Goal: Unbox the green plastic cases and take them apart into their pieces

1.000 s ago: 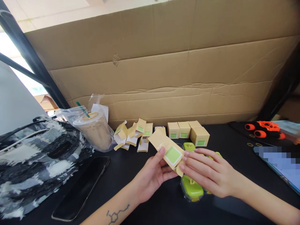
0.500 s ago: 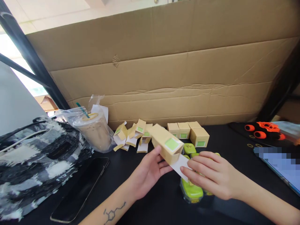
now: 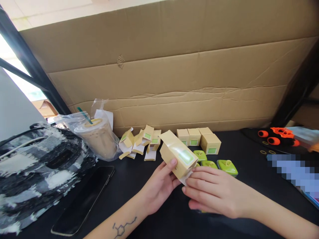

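Carton (image 3: 178,153), long axis slanting, flap (image 3: 184,179) down-right

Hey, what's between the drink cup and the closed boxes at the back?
In the head view, opened boxes, then the raised held box, which hides some table behind it.

Tan, green-labelled box (image 3: 174,149), aloft and tilted, white flap (image 3: 183,180) out.

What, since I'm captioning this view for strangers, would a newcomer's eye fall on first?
Probably the cardboard box with its green label, held up near the middle by the left hand, the right hand at its white flap. Next might come the glossy green lids beyond the right hand, and the bright orange object at far right.
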### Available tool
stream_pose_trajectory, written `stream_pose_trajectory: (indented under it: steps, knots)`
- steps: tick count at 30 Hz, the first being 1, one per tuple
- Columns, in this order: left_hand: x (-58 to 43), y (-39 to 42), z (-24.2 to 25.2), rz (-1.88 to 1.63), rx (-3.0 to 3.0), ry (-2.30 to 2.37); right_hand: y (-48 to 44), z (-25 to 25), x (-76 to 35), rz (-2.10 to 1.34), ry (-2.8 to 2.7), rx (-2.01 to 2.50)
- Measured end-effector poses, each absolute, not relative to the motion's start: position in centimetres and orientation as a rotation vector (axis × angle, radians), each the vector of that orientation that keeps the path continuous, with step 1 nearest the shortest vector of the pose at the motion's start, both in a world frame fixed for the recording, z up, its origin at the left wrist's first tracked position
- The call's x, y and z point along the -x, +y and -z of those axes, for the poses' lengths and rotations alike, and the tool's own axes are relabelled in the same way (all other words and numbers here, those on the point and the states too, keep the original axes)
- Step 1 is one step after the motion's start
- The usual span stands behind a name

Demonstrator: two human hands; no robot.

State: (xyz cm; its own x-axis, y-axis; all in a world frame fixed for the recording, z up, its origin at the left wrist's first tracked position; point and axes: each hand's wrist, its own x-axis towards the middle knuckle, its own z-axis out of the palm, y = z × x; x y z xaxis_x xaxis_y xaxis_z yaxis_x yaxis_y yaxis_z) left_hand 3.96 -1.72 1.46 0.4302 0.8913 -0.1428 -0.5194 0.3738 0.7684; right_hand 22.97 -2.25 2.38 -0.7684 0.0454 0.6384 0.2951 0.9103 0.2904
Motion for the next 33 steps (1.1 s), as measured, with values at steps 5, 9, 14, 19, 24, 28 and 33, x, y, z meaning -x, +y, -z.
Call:
stream_pose_trajectory:
  steps: [5, 9, 14, 19, 24, 28, 33]
  knots:
    - [-4.0, -1.8, -1.6, -1.011, -0.693, 0.667, -3.0, -2.7, -23.0, 0.705, -2.256, 0.447]
    - [-3.8, -1.6, -1.7, -1.032, -0.705, 0.675, -2.8, -2.9, -23.3, 0.768, -2.227, 0.492]
    - [-3.7, -1.6, -1.6, -1.08, -0.728, 0.696, -2.7, -2.6, -23.2, 0.672, -2.203, 0.687]
    - [-3.7, -1.6, -1.3, -1.074, -0.778, 0.658, -3.0, -2.6, -23.0, 0.46, -2.282, 0.703]
    - [-3.7, -1.9, -1.8, -1.046, -0.815, 0.661, -3.4, -2.5, -23.0, 0.468, -2.261, 0.643]
    - [-2.8, -0.9, -2.9, -1.149, -0.952, 0.84, -3.6, -1.8, -23.2, 0.568, -2.123, 0.586]
    - [1.4, 4.2, -6.3, -1.459, -1.373, 1.262, -4.0, -2.0, -23.4, 0.691, -1.936, 0.536]
